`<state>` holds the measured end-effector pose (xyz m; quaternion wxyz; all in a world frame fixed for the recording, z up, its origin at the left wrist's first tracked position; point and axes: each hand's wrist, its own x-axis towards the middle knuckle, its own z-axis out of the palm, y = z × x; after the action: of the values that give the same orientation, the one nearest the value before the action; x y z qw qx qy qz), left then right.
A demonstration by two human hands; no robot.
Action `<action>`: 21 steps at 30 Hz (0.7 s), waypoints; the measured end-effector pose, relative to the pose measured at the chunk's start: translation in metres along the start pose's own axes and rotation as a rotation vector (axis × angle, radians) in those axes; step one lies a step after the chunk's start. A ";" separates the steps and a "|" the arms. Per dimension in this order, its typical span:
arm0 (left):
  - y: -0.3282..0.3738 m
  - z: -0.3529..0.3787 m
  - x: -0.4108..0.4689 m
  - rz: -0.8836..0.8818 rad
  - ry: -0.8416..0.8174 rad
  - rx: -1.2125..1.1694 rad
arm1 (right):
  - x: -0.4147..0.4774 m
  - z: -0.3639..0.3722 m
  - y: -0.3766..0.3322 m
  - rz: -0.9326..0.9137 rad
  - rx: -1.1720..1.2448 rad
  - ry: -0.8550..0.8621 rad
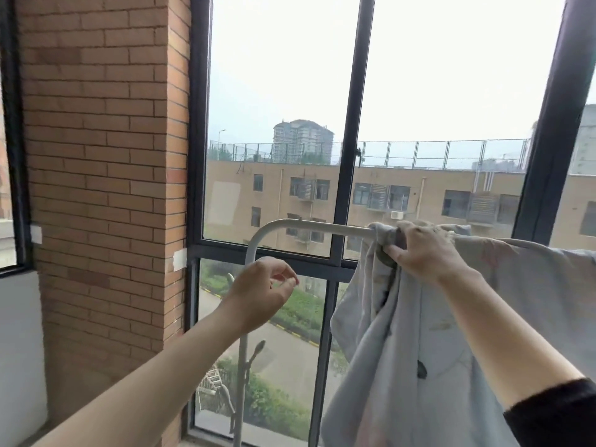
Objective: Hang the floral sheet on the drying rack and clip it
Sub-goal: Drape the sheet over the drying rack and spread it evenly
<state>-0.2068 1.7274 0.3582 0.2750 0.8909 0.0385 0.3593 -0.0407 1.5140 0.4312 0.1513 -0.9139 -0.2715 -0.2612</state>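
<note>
The pale grey-blue floral sheet [403, 343] hangs over the top bar of the white drying rack [309, 224] and spreads off to the right. My right hand [419, 253] grips the bunched left edge of the sheet right at the bar; something dark shows under its fingers, too hidden to name. My left hand [261, 293] floats in front of the rack's curved corner and upright post, fingers loosely curled, thumb and forefinger close together with nothing visible between them. It touches neither rack nor sheet.
A tall dark-framed window [348, 162] stands directly behind the rack. A brick pillar [103, 175] rises on the left beside a second window. The rack's white post [242, 382] runs down past my left forearm.
</note>
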 end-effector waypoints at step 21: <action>-0.149 -0.075 0.008 0.032 -0.039 -0.131 | -0.021 0.075 -0.188 -0.203 0.454 0.295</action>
<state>-0.2313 1.8907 0.3307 0.3278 0.8784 -0.0046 0.3478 -0.1338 1.6884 0.3835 0.3629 -0.7770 -0.3882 -0.3376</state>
